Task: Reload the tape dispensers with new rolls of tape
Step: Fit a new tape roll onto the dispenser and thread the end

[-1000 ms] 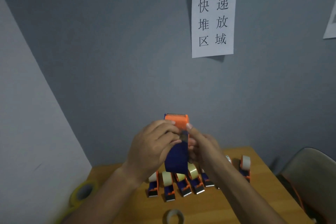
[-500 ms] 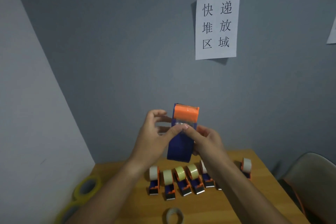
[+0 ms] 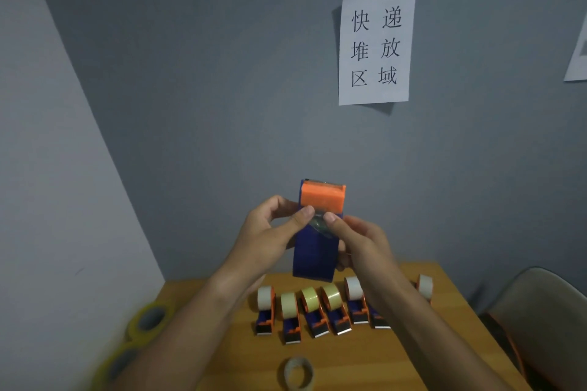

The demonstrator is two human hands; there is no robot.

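I hold a blue tape dispenser (image 3: 314, 260) with an orange head upright in front of me, above the wooden table (image 3: 349, 355). My left hand (image 3: 266, 238) and my right hand (image 3: 362, 241) grip it from either side. Both thumbs press on a strip of clear tape (image 3: 319, 222) just below the orange head. Several loaded blue-and-orange dispensers (image 3: 317, 311) stand in a row on the table beneath my hands. An empty cardboard core (image 3: 298, 374) lies near the front edge.
Yellowish tape rolls (image 3: 147, 320) are stacked at the table's left edge. One more dispenser (image 3: 425, 287) stands at the right. A chair (image 3: 540, 320) is at the right of the table. A grey wall with a paper sign (image 3: 376, 47) is behind.
The dispenser has risen a little and my left hand's fingers have come off the orange head. Both thumbs now meet on the tape strip below it.
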